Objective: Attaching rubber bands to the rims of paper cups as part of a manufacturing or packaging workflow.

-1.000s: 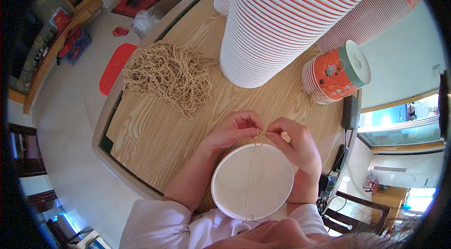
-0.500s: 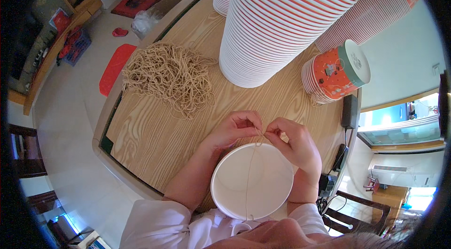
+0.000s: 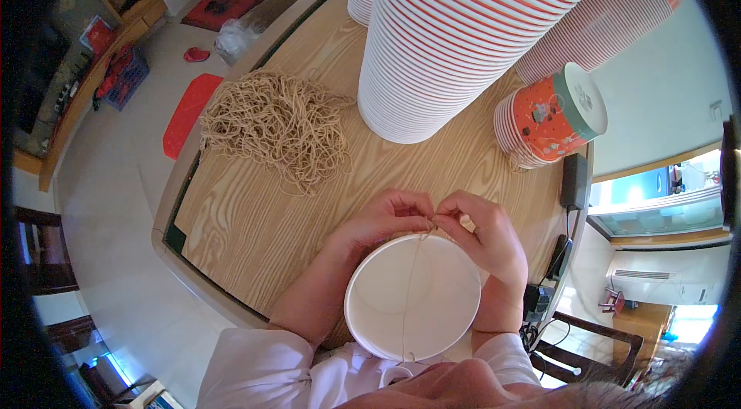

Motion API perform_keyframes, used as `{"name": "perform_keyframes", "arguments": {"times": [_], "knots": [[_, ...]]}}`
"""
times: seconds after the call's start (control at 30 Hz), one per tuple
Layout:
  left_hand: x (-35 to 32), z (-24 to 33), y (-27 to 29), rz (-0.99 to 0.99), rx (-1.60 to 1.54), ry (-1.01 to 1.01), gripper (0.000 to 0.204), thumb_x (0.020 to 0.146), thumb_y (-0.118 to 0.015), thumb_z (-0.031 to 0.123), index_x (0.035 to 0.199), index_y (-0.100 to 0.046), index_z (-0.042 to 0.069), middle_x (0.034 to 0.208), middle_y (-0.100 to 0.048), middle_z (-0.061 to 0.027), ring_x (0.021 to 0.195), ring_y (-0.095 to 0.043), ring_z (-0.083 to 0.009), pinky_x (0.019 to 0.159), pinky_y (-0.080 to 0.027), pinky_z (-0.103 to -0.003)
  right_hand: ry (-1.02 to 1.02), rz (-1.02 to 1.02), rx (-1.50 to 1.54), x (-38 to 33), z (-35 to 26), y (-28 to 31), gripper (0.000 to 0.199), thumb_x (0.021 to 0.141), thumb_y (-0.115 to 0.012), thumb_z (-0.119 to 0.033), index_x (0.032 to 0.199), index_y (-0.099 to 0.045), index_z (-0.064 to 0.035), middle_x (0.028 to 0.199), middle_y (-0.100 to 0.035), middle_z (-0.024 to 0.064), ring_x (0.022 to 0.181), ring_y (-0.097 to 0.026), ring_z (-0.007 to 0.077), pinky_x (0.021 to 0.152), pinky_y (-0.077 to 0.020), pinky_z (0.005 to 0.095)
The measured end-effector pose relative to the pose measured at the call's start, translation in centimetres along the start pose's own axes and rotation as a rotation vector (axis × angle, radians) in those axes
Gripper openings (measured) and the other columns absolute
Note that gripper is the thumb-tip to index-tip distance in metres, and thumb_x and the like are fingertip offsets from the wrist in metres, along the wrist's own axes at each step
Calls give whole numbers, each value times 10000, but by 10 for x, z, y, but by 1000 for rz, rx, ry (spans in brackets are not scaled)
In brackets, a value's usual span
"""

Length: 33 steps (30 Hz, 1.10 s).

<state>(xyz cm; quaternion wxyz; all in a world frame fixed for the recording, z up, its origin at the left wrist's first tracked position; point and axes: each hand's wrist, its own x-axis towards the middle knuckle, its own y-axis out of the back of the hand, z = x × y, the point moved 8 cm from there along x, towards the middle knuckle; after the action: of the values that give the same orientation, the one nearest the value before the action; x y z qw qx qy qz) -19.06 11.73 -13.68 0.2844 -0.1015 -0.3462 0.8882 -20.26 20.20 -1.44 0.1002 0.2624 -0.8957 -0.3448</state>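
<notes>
A white-lined paper bucket [image 3: 448, 301] faces open toward me at the table's near edge, close against my body. A thin tan string [image 3: 408, 297] runs across its mouth from the near rim to the far rim. My left hand [image 3: 392, 214] and my right hand [image 3: 485, 233] meet just beyond the far rim. Both are closed, thumbs against fingers, pinching the string where it comes through the rim. The exact crossing of the string is hidden by the fingertips. A loose heap of tan strings [image 3: 278, 127] lies on the table at the far left.
A tall stack of nested paper buckets [image 3: 463, 31] rises beyond my hands, with more stacks behind it. To the right, a short upside-down stack of orange buckets [image 3: 548, 116] stands near a black power adapter [image 3: 573, 181]. A red stool [image 3: 187, 117] is beside the wooden table [image 3: 231, 231].
My left fingers have dropped and closed in toward the far rim, lowering the string ends. The bucket has shifted very slightly left.
</notes>
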Motion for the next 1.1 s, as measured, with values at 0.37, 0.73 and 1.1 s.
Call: {"name": "perform_keyframes", "arguments": {"times": [0.37, 0.73, 1.1], "knots": [[-4, -2, 5, 25, -91, 26, 86, 819, -670, 40, 892, -634, 13, 889, -616, -22, 844, -596, -96, 750, -471, -228, -14, 4, 93, 5, 1, -5, 107, 815, -657, -11, 910, -612, 6, 793, -633, 95, 728, -621, 186, 625, -484, 277], [-6, -1, -5, 0, -227, 63, 173, 816, -687, 89, 952, -593, 40, 908, -626, -17, 847, -599, -88, 720, -476, -210, 292, 21, 62, 2, -20, -4, 219, 764, -675, 40, 963, -690, -50, 904, -580, 95, 802, -595, 230, 657, -480, 302], [-5, -7, -2, -18, -116, 78, 155, 815, -653, 70, 954, -598, 30, 905, -600, -24, 841, -579, -94, 744, -463, -227, 291, -62, 36, 2, -15, -6, 160, 755, -697, -7, 905, -662, -50, 885, -580, 95, 818, -599, 248, 685, -485, 329]]}}
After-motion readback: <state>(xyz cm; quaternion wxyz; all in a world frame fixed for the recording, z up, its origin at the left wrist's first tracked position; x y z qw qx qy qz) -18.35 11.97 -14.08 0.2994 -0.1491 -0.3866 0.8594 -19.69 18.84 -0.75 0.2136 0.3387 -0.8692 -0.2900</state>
